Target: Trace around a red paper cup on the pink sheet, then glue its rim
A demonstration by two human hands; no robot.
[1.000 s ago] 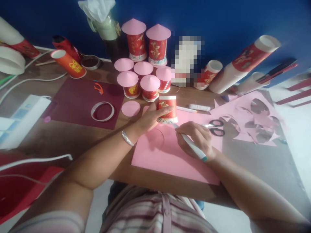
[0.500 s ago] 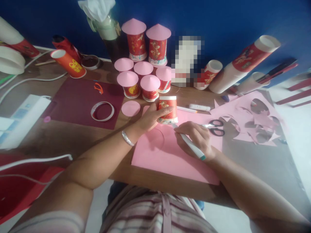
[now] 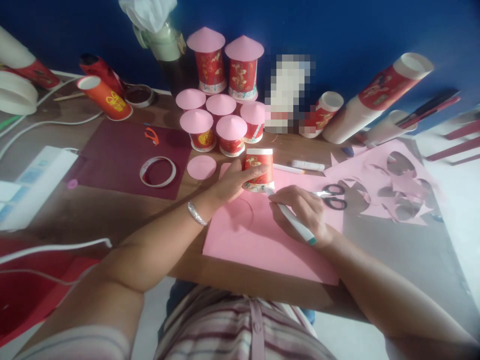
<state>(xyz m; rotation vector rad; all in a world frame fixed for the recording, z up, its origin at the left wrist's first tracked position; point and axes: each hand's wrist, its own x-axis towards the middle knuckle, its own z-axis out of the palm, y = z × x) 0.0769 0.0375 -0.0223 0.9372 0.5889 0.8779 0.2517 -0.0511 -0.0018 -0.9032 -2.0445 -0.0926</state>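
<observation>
A red printed paper cup is gripped by the left hand, the thumb across its front and the other fingers largely hidden behind it. Its wider end faces down, with dark doodles on the white band there; whether it rests on the pink paper sheet beneath or is held just above cannot be told. The right hand pinches a white marker with a green end, its tip at the cup's white band, close to the left hand.

A faint curved line marks the sheet just below the left hand. Black-handled scissors lie immediately right of the right hand, and pink paper scraps with round cutouts spread farther that way. Beyond the right hand lies a capped white marker.

A pink paper disc sits just left of the left hand; farther left, a white ring rests on a dark red sheet. Beyond the left hand stand seven cone-roofed cups.
</observation>
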